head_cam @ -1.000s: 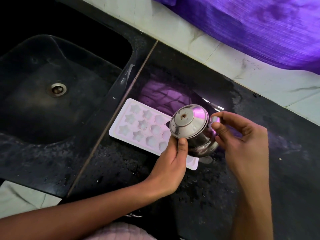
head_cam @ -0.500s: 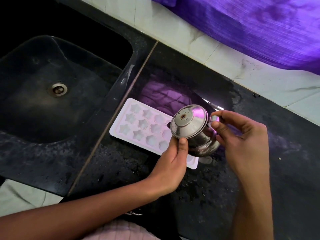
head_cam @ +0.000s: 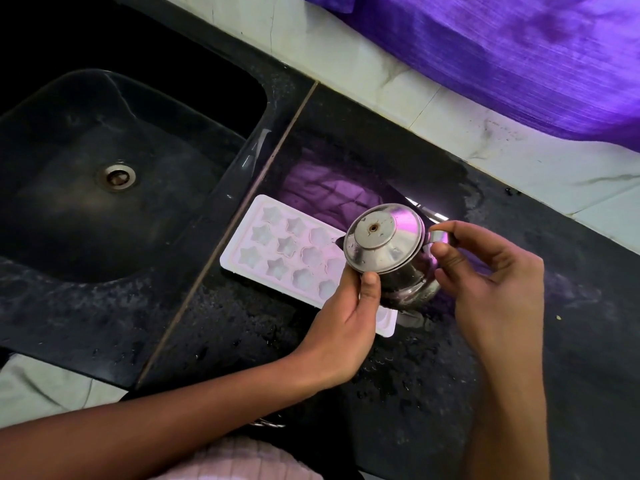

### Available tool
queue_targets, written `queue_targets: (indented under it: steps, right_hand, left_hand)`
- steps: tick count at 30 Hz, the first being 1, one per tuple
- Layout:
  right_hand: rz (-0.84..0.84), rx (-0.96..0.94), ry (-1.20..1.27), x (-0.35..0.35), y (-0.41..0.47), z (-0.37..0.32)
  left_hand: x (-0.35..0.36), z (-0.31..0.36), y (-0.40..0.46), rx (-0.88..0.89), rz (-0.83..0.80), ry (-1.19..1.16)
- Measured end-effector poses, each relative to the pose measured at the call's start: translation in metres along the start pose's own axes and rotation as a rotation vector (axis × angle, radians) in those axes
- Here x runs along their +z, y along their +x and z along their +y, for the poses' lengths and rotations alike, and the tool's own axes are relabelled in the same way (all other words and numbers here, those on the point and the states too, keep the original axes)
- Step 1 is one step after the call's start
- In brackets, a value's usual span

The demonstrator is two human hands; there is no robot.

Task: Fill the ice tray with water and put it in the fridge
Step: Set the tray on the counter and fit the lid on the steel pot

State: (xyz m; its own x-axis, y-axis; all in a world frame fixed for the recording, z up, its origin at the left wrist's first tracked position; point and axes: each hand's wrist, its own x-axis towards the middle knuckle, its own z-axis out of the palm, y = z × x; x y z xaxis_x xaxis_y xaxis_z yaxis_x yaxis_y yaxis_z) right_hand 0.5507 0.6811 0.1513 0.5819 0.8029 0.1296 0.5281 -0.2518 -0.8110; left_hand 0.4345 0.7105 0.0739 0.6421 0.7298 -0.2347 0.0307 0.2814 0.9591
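Note:
A pale pink ice tray (head_cam: pixel 277 244) with star-shaped cells lies flat on the black countertop (head_cam: pixel 398 368), just right of the sink. A small lidded steel kettle (head_cam: pixel 388 244) is held over the tray's right half, tilted toward the left. My left hand (head_cam: pixel 349 323) grips the kettle's body from below, thumb against the lid's rim. My right hand (head_cam: pixel 491 289) pinches the kettle's handle on the right side. The tray's near right end is hidden under the kettle and my left hand. I cannot tell whether water is in the cells.
A black sink (head_cam: pixel 121 209) with a steel drain (head_cam: pixel 116 176) lies to the left. White tiles (head_cam: pixel 450 112) run along the back wall under a purple curtain (head_cam: pixel 519 57). Water droplets speckle the countertop near the tray.
The kettle and both hands have held nearly still over the tray, with only a slight shift.

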Motion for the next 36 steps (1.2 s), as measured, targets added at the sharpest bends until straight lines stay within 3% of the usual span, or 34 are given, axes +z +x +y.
queue_targets:
  steps: [8, 36]
  right_hand:
    - [-0.011, -0.038, 0.015, 0.0, -0.003, 0.001]
    - [-0.058, -0.01, -0.181, 0.0, -0.012, -0.008]
  left_hand:
    - [0.004, -0.001, -0.005, 0.057, 0.025, 0.019]
    - [0.015, -0.012, -0.017, -0.029, 0.036, 0.006]
